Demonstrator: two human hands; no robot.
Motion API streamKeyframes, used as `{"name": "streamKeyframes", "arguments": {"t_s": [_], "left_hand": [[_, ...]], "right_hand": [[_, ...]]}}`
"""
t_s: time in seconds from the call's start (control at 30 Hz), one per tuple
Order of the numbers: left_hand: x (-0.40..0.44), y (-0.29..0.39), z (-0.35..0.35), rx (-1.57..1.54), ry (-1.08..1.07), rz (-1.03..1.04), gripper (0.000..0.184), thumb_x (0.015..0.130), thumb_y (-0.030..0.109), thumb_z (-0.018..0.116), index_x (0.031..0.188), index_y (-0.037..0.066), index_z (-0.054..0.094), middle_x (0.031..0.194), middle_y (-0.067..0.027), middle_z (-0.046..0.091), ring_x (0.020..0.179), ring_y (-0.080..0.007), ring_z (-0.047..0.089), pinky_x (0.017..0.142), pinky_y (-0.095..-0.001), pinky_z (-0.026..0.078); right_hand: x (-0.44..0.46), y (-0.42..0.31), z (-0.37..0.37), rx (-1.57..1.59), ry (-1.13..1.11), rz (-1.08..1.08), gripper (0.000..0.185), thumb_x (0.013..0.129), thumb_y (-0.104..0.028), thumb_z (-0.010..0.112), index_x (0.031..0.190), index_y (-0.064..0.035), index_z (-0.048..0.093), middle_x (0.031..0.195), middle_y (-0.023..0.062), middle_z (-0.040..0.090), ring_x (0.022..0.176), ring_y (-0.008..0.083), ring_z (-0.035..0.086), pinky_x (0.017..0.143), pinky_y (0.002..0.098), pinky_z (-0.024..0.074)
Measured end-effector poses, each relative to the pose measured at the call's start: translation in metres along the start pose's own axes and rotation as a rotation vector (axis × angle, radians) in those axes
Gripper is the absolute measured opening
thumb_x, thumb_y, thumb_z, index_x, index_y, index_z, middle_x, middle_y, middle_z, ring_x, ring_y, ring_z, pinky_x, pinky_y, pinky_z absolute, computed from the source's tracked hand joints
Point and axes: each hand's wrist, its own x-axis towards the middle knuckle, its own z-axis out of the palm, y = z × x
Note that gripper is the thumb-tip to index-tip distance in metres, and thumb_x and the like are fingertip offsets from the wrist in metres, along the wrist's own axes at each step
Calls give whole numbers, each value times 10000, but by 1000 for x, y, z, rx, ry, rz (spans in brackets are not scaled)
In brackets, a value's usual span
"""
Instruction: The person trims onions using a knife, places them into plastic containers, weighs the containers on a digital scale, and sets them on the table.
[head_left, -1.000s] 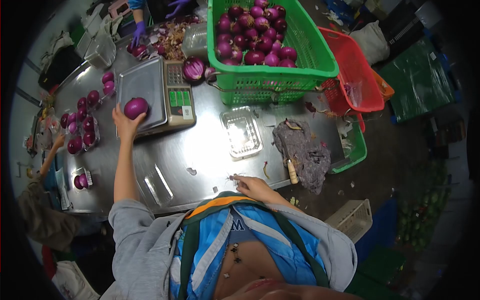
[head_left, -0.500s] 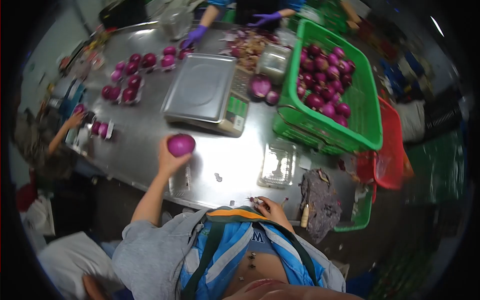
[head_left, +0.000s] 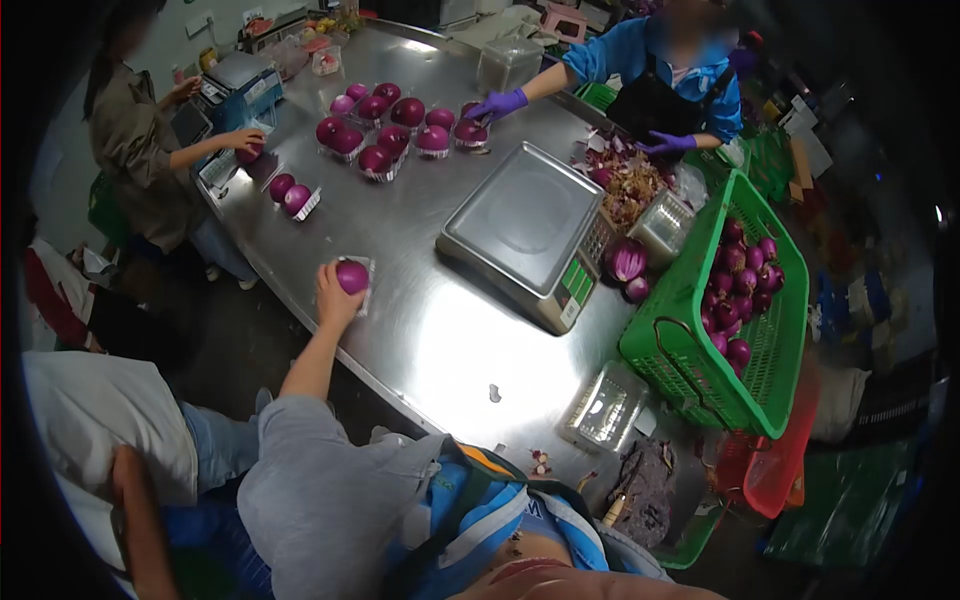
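Left of centre, our left hand (head_left: 337, 300) curls round an onion (head_left: 352, 277); right hand out of view, state unknown. We judge onion firm, light, slippery: grip widest girth.

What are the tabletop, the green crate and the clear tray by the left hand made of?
The tabletop looks like stainless steel: smooth, grey, with bright glare. The green crate is probably moulded plastic, slightly glossy, with slotted walls. The clear tray seems thin, shiny plastic, from its see-through edge; the left hand and onion hide much.
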Motion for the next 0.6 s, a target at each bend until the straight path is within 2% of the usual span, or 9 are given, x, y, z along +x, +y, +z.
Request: {"name": "streamKeyframes", "arguments": {"t_s": [0.13, 0.23, 0.27, 0.33, 0.37, 0.4, 0.47, 0.5, 0.6], "left_hand": [[106, -53, -3, 270, 66, -203, 873, 623, 301, 785, 1334, 176, 294, 1337, -165, 321, 1226, -372, 339, 974, -474, 338], [142, -41, -14, 459, 0, -407, 876, 658, 312, 770, 1364, 190, 265, 1385, -164, 278, 1281, -347, 270, 982, -516, 293], [147, -37, -7, 427, 95, -347, 855, 671, 293, 760, 1365, 184, 271, 1391, -164, 274, 1286, -354, 260, 985, -520, 283], [145, -15, 7, 337, 275, -68, 756, 712, 221, 724, 1347, 160, 319, 1388, -167, 282, 1292, -347, 253, 987, -521, 266], [127, 17, 2, 167, 295, 127, 696, 728, 173, 699, 1331, 144, 353, 1398, -156, 266, 1293, -334, 246, 989, -511, 261], [104, 46, 5, -16, 326, 338, 568, 743, 131, 669, 1263, 111, 444, 1339, -160, 365, 1240, -320, 340, 969, -462, 310], [48, 81, 34, -493, -122, 504, 413, 747, 99, 649, 1146, 76, 546, 1199, -155, 511, 1124, -319, 468, 932, -404, 367], [8, 115, 36, -466, -194, 721, 293, 747, 77, 635, 1038, 61, 603, 1039, -138, 601, 1008, -313, 545, 885, -380, 412], [-110, 200, 57, -697, -725, 1161, 281, 687, 64, 664, 965, 77, 625, 961, -101, 623, 889, -292, 576, 821, -372, 443]], "right_hand": [[-11, -9, 4, 45, 195, 143, 237, 749, -89, 687, 965, -1, 645, 820, 80, 658, 739, 143, 607, 711, 270, 466], [-11, 44, -2, -34, 673, 293, 123, 734, -89, 701, 767, 20, 655, 692, 78, 642, 674, 121, 587, 673, 260, 463], [-10, 69, -15, -139, 845, 199, 117, 758, -98, 687, 773, 7, 638, 693, 50, 634, 664, 97, 564, 646, 250, 453], [-20, 93, -40, -633, 1128, 75, 328, 736, -166, 686, 1006, -6, 590, 895, 169, 612, 838, 300, 591, 743, 365, 455], [-32, 92, -49, -1002, 1215, 154, 478, 722, -175, 690, 1137, -23, 507, 1036, 186, 564, 965, 358, 536, 840, 419, 420], [-41, 102, -58, -1024, 1338, 293, 508, 719, -184, 693, 1156, -24, 487, 1070, 188, 550, 989, 361, 525, 859, 432, 409], [-62, 115, -64, -932, 1391, 648, 545, 713, -196, 699, 1173, -19, 465, 1118, 197, 528, 1026, 367, 509, 877, 450, 402], [-71, 116, -67, -814, 1317, 823, 551, 711, -197, 702, 1172, -14, 463, 1132, 203, 520, 1038, 371, 505, 876, 455, 405], [-86, 148, -66, -822, 1333, 780, 570, 709, -196, 703, 1192, -19, 457, 1118, 208, 525, 1045, 377, 503, 875, 451, 412]]}}
